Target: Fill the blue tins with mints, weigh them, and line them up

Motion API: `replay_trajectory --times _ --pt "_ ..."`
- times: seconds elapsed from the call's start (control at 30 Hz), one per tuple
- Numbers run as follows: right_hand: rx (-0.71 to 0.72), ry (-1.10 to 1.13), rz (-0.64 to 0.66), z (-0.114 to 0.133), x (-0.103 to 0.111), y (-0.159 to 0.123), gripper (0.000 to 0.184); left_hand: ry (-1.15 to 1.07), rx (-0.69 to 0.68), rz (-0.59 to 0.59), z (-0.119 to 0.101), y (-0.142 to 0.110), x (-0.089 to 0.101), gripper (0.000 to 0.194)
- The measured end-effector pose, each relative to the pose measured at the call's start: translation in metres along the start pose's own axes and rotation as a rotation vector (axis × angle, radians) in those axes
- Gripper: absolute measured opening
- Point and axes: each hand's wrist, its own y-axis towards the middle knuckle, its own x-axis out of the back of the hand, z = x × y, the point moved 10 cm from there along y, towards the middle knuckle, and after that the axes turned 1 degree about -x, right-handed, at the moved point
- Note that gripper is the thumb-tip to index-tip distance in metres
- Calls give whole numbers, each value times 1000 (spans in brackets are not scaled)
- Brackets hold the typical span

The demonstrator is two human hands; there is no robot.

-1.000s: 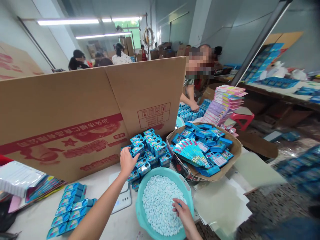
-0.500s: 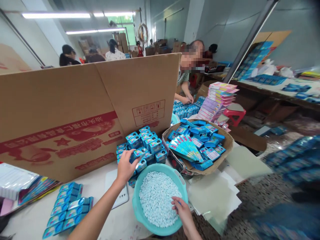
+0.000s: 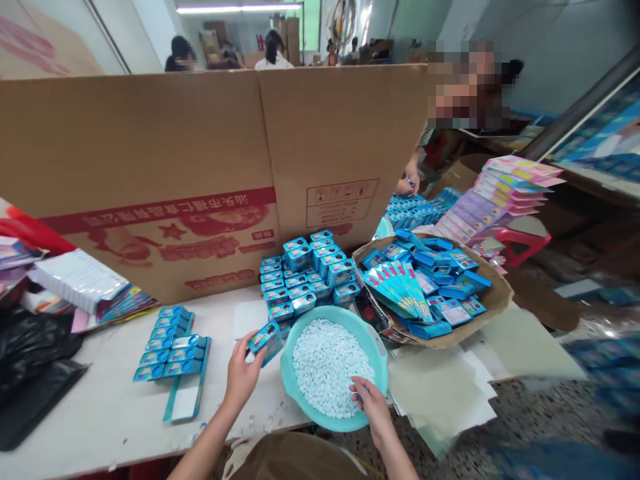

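My left hand (image 3: 242, 375) grips a small blue printed box (image 3: 267, 339) between thumb and fingers, just left of the basin. The turquoise plastic basin (image 3: 381, 373) holds a heap of small pale-blue pellets (image 3: 330, 363). Over the basin's right side is my right hand (image 3: 374, 405), its fingertips pinched together close to the pellets; what is between them, if anything, is too small to make out. Behind the basin, against the carton, stands a stacked group of similar blue boxes (image 3: 300, 277).
A large brown cardboard carton (image 3: 210, 133) walls off the back. Right of the basin, a cut-down carton (image 3: 493, 303) holds blue boxes and fanned cards. On the left, blue boxes (image 3: 167, 347) stand in rows partly on a tray. A co-worker's hand (image 3: 411, 179) shows beyond the carton.
My left hand has drawn back from the stacked boxes toward me and now holds one blue box. My right hand stays over the basin. The view has tilted down and turned left.
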Motion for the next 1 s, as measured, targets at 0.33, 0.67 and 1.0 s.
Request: replay_trajectory --times 0.33,0.67,1.0 --pt "24 -129 -34 -6 -15 -14 43 253 75 -75 103 87 31 41" --pt "-16 -206 -99 -27 -12 -25 45 215 111 16 149 127 10 52" --pt "28 -241 -67 -27 -23 -22 45 153 204 -131 170 12 47 67"
